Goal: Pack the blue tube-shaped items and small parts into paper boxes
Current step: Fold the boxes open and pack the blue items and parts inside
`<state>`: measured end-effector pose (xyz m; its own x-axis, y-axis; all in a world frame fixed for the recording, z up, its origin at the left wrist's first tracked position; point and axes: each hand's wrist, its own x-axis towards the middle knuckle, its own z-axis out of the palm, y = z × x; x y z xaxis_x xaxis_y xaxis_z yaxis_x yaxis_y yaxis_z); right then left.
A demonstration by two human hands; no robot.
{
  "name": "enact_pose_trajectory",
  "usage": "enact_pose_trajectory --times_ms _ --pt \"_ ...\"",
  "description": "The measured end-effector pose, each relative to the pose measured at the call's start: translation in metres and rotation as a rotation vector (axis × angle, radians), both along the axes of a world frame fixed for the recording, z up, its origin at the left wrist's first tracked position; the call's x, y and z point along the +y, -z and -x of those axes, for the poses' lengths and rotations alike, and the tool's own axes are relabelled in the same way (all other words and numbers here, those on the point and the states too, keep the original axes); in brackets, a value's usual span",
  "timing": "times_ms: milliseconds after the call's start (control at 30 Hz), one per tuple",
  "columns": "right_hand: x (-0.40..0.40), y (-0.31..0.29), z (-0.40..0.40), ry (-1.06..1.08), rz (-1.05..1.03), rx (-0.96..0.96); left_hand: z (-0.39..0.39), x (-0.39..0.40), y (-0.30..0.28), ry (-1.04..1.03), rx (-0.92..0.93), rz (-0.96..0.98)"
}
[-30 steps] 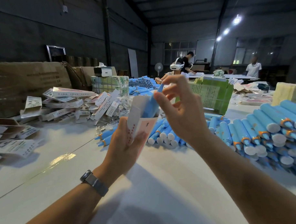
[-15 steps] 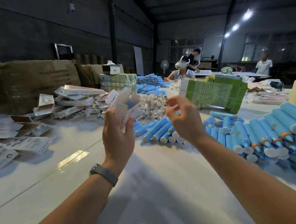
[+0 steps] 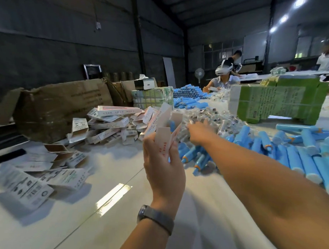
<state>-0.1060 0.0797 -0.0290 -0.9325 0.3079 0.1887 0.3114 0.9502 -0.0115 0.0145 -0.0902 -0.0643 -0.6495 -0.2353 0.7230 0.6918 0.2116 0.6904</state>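
Observation:
My left hand [image 3: 163,167] grips an upright white paper box [image 3: 164,128] with red print and open top flaps. The end of a blue tube [image 3: 172,124] shows inside its mouth. My right hand [image 3: 198,134] stretches forward over a heap of small clear-wrapped parts [image 3: 206,118]; motion blur hides whether its fingers hold anything. Blue tubes with orange collars and white caps [image 3: 293,156] lie in a big pile on the right of the white table [image 3: 82,205], and a few more blue tubes [image 3: 194,157] lie just past my left hand.
Flat and folded paper boxes [image 3: 111,122] are heaped at centre left, with more flat ones [image 3: 37,177] near the left edge. A brown carton [image 3: 61,106] stands behind. A green printed bundle [image 3: 278,100] sits at the right back. Other people work at the far end.
The blue tube went into the box. My right hand let go of it and reached forward to the clear small parts. The view turned left and down.

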Motion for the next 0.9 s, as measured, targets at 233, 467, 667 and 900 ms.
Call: enact_pose_trajectory --times_ms 233,467,667,900 --pt "0.002 -0.014 -0.014 -0.144 0.179 0.456 0.006 0.0 0.001 0.036 0.03 0.024" --pt "-0.026 -0.056 -0.119 -0.479 0.58 0.901 -0.009 0.006 -0.002 0.16 0.056 0.051" --pt "-0.038 -0.086 -0.225 -0.632 0.808 1.151 -0.025 0.017 -0.008 0.327 -0.058 -0.096" --pt "-0.04 -0.074 -0.273 -0.692 0.809 1.129 -0.05 0.032 0.002 0.579 -0.19 -0.064"
